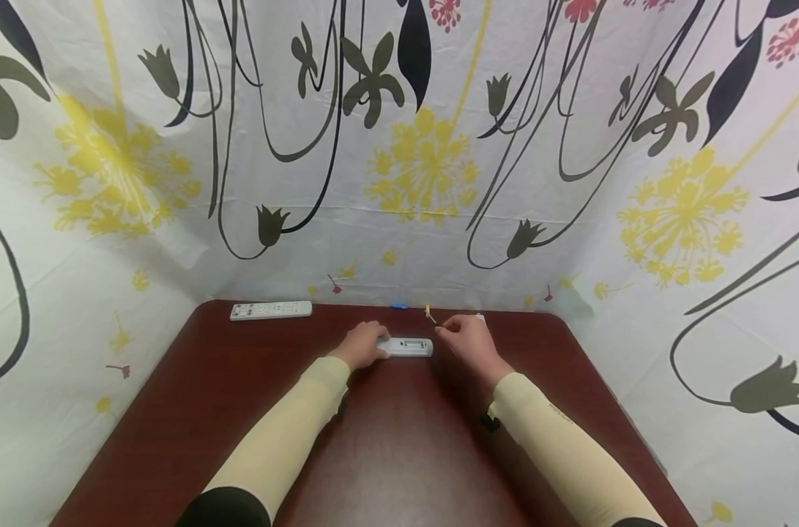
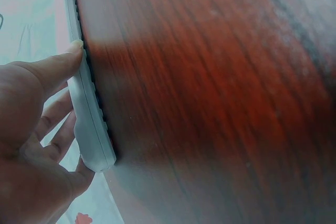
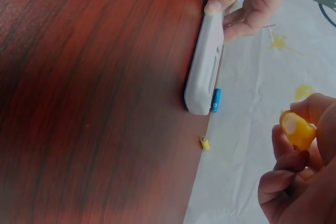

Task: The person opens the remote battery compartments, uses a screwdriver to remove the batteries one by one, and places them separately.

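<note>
A white remote control (image 1: 409,347) lies button side down on the table, its open battery compartment facing up. My left hand (image 1: 362,344) grips the remote's left end, thumb (image 2: 65,66) on the near edge and fingers on the far one. To the right, my right hand (image 1: 468,340) pinches a small yellow object (image 3: 298,130) between thumb and fingers; its kind is not clear. Near the table's far edge lie a blue battery (image 3: 216,100) and a yellow battery (image 3: 205,142), both beyond the remote.
Another white remote control (image 1: 270,310) lies button side up at the table's far left. Part of a small white piece (image 1: 481,318) shows behind my right hand. The dark red wooden table (image 1: 386,454) meets a flower-patterned curtain (image 1: 399,241) at its back and sides.
</note>
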Available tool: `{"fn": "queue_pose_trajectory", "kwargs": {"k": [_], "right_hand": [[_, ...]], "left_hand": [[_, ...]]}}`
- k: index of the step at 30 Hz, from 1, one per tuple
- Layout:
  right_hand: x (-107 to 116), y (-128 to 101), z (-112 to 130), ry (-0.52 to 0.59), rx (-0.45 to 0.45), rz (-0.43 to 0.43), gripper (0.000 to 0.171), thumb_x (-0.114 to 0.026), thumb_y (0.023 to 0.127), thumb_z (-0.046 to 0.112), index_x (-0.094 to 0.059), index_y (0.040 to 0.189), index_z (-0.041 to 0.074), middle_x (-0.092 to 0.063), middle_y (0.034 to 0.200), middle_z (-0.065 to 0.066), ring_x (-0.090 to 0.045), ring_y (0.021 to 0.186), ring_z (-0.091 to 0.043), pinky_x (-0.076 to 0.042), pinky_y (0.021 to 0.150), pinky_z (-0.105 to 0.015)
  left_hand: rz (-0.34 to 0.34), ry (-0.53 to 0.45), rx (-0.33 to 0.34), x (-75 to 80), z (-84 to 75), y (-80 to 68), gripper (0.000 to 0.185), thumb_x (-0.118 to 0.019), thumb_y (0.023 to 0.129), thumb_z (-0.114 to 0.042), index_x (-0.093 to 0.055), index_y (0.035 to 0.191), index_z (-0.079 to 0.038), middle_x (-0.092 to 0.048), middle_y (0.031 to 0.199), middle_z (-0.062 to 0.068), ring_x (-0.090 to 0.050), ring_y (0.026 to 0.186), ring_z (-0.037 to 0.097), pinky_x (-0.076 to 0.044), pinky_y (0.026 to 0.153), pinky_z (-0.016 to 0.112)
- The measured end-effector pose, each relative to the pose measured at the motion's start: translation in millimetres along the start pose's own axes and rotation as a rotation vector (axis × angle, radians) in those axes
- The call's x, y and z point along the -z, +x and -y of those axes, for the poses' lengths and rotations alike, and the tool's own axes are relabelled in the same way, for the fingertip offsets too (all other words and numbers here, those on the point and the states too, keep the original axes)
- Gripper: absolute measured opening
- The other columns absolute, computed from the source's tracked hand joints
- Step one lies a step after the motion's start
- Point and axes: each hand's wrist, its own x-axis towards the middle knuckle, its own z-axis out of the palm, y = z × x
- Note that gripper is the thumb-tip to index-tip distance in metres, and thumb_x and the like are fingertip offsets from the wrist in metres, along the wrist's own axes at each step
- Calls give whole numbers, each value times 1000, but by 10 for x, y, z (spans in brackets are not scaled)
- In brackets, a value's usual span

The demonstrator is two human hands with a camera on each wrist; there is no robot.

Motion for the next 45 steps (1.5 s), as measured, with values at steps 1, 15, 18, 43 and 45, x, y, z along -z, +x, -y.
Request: {"fn": "queue_pose_trajectory", "kwargs": {"k": [1, 15, 18, 43, 45], "right_hand": [[4, -4, 0, -5, -7, 2, 19, -80, 103, 28, -84, 98, 10, -72, 78, -3, -63, 68, -24, -53, 61, -39], [43, -28, -35, -62, -28, 6, 22, -83, 102, 30, -82, 97, 8, -74, 83, -4, -65, 70, -22, -55, 62, -38], [55, -36, -34, -72, -44, 11, 23, -84, 101, 30, -82, 98, 8, -74, 84, -4, -65, 71, -23, -56, 63, -38], [246, -147, -266, -109, -126, 18, 31, -82, 102, 37, -77, 94, 8, -71, 79, -8, -65, 65, -25, -56, 57, -38], [267, -157, -281, -114, -123, 18, 30, -81, 103, 36, -76, 94, 7, -70, 79, -8, -64, 64, -25, -56, 56, -38]], "left_hand": [[-1, 0, -3, 1, 1, -2, 32, -84, 102, -26, -77, 130, -11, -70, 130, 7, -61, 123, 28, -51, 114, 47], [0, 3, -15, 20, -7, -15, 32, -84, 102, -25, -77, 129, -11, -70, 131, 8, -61, 124, 29, -51, 114, 49], [4, 3, -13, 23, -7, -20, 31, -84, 102, -25, -77, 129, -11, -70, 132, 8, -61, 125, 29, -50, 115, 49], [9, 8, -24, 29, -3, -11, 32, -83, 103, -26, -77, 130, -10, -70, 132, 8, -61, 127, 29, -51, 114, 48], [10, 12, -26, 20, 6, -5, 32, -83, 103, -26, -76, 130, -10, -70, 132, 8, -61, 127, 29, -50, 114, 48]]}}
